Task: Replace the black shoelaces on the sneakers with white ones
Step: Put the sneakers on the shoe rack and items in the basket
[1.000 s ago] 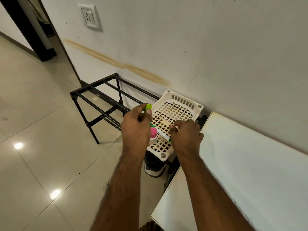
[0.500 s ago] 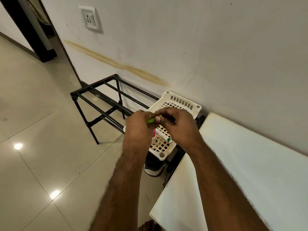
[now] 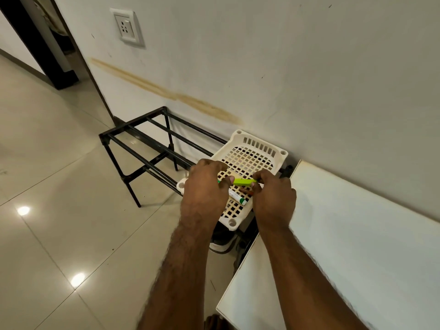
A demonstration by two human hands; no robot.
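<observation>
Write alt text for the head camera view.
Both hands, left hand and right hand, pinch a green tool over a cream plastic basket holding a white tube, on a black rack by the wall.

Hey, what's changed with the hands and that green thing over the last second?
The left hand held the green tool upright by itself; the tool has since swung level. The right hand left the white tube lying in the basket, came up and took the tool's other end, so both hands now pinch it. Basket, tube and black rack stayed put.
</observation>
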